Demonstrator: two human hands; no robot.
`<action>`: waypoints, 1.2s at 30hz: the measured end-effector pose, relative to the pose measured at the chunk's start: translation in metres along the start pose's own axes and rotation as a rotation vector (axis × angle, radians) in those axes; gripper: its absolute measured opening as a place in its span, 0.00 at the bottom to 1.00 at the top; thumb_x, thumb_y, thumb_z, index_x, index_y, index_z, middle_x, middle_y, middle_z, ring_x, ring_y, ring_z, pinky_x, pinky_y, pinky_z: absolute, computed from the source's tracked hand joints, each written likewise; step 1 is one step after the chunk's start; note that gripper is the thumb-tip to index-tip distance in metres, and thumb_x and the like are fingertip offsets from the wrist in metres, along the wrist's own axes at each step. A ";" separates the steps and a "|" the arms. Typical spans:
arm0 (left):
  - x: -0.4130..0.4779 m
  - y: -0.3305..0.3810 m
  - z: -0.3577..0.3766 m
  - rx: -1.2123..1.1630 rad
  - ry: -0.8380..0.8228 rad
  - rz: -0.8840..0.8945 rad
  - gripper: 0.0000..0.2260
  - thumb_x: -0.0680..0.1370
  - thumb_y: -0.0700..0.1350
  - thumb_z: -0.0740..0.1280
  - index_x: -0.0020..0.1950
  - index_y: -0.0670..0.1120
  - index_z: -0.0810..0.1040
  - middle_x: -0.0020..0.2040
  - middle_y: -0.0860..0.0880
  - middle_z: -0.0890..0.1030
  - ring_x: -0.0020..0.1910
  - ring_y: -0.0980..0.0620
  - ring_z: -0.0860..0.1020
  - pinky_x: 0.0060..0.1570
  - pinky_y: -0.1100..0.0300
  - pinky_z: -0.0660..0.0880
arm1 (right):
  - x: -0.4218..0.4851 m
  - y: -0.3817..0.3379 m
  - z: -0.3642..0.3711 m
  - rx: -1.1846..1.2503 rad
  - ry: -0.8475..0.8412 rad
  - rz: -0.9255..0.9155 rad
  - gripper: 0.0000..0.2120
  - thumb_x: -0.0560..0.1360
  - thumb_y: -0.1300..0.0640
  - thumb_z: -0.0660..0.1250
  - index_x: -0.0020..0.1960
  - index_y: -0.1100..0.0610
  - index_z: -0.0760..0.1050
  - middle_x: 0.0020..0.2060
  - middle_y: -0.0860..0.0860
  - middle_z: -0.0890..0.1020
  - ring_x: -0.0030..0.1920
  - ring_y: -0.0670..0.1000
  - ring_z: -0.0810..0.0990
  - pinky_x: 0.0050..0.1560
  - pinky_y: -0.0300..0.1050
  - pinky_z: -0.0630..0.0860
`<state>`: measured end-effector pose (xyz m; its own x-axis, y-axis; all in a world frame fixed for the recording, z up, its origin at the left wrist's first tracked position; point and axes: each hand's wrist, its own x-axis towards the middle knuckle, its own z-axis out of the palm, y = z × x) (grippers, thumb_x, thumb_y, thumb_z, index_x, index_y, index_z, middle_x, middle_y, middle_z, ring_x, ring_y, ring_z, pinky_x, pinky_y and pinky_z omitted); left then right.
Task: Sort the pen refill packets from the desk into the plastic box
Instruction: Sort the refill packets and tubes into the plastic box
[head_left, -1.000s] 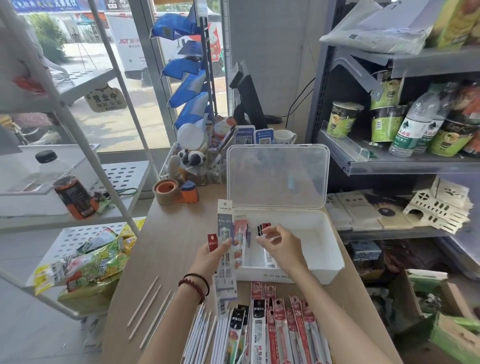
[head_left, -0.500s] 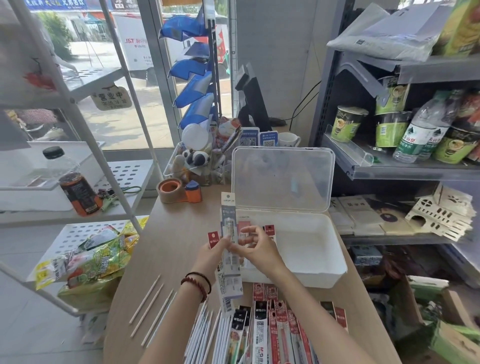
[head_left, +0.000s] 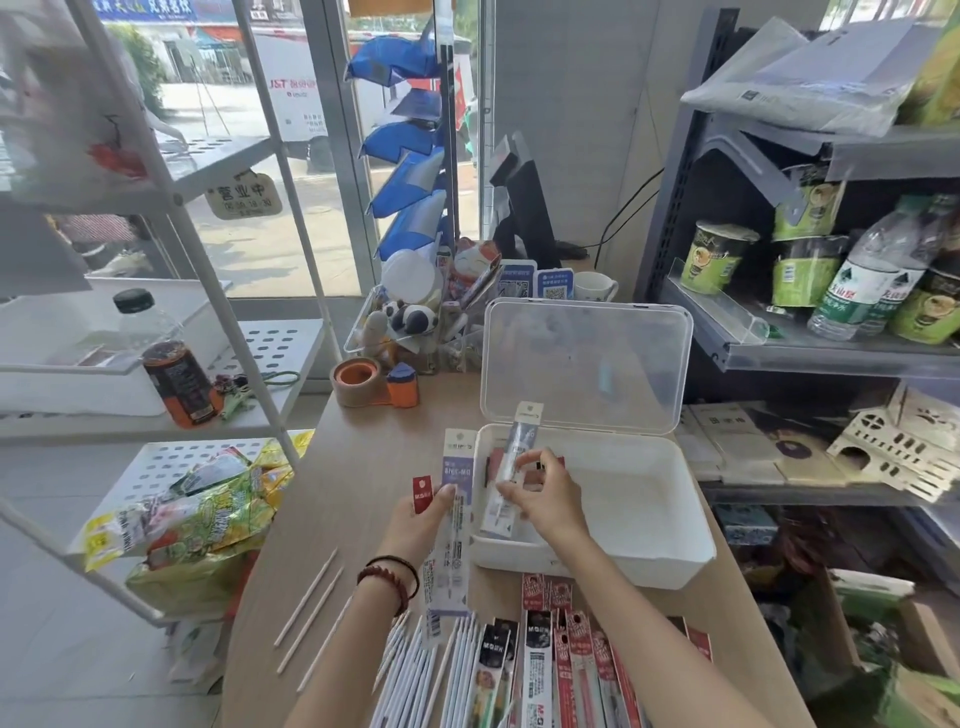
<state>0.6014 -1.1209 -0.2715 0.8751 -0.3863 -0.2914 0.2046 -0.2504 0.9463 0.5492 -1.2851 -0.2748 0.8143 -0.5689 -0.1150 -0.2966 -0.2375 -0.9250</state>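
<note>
Packets first: the one in play is a long clear packet (head_left: 511, 462) pinched by the right hand (head_left: 545, 496), fingers and thumb closed on its flat faces around the middle. It's tilted, with the card header up toward the lid (head_left: 587, 364) and the bottom end dipping into the left end of the box (head_left: 597, 564), right beside a few red packets (head_left: 494, 462) already lying in there. Over the bench (head_left: 353, 467), just left of the box, the left hand (head_left: 415, 525) grips a long purple-label packet (head_left: 456, 483) with a red-top packet (head_left: 422, 493) tucked next to it. Can't tell if there's anything more in that bunch. The rest of the stack (head_left: 537, 670) is fanned out at the near edge of the bench, with some loose white sticks (head_left: 311, 603) off to its left. Handling-wise, I'd guess these weigh next to nothing: thin glossy sleeves that flex along their length, stiffened a bit by the refill inside. A pinch around the middle should stop them drooping, whereas holding by the header alone would probably let the tail swing. The faces look slick, so a bunch likely wants a firm squeeze or they'll slide apart. Nothing seems fragile. Going by that stack, I'd say the sort is nowhere near done.
</note>
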 end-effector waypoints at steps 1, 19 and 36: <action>0.000 -0.001 -0.002 -0.001 0.014 0.007 0.11 0.78 0.50 0.63 0.41 0.48 0.81 0.39 0.43 0.78 0.34 0.50 0.72 0.35 0.60 0.67 | 0.002 0.003 0.002 -0.029 -0.004 -0.002 0.15 0.72 0.58 0.74 0.55 0.54 0.74 0.46 0.46 0.76 0.43 0.44 0.77 0.38 0.36 0.79; -0.003 -0.013 -0.015 -0.135 0.128 -0.071 0.10 0.78 0.49 0.65 0.45 0.44 0.81 0.42 0.43 0.84 0.40 0.45 0.81 0.44 0.53 0.76 | 0.021 0.030 0.021 -0.549 -0.154 0.065 0.25 0.71 0.43 0.72 0.67 0.42 0.73 0.65 0.52 0.71 0.65 0.54 0.71 0.58 0.49 0.74; 0.000 0.027 0.009 -0.044 0.037 0.068 0.13 0.80 0.50 0.61 0.45 0.44 0.81 0.39 0.46 0.81 0.40 0.48 0.78 0.39 0.58 0.74 | -0.019 -0.026 0.001 0.175 -0.259 -0.150 0.19 0.70 0.54 0.76 0.57 0.50 0.74 0.43 0.48 0.84 0.37 0.43 0.83 0.36 0.35 0.78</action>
<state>0.6027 -1.1359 -0.2473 0.9029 -0.3681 -0.2219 0.1627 -0.1852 0.9691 0.5423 -1.2676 -0.2486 0.9488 -0.3133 -0.0401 -0.0918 -0.1522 -0.9841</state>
